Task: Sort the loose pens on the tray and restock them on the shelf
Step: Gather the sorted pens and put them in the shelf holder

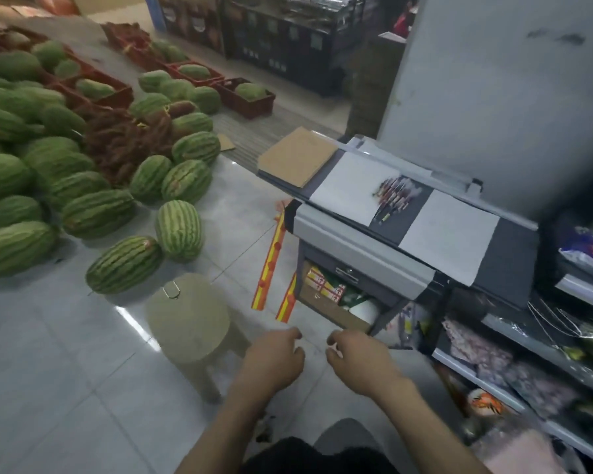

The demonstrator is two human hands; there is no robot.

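Observation:
A loose heap of pens lies on the grey and black counter top, partly on a white sheet. Both my hands hang in front of me, well below and short of the counter. My left hand has its fingers loosely curled and holds nothing. My right hand is beside it, fingers also loosely curled, nothing in it. A store shelf with packaged goods runs along the right, below the counter's near end.
A beige plastic stool stands on the tiled floor just left of my hands. Several watermelons are piled on the floor at left. Orange-yellow strips hang off the counter's left corner. Cardboard lies on the counter's far end.

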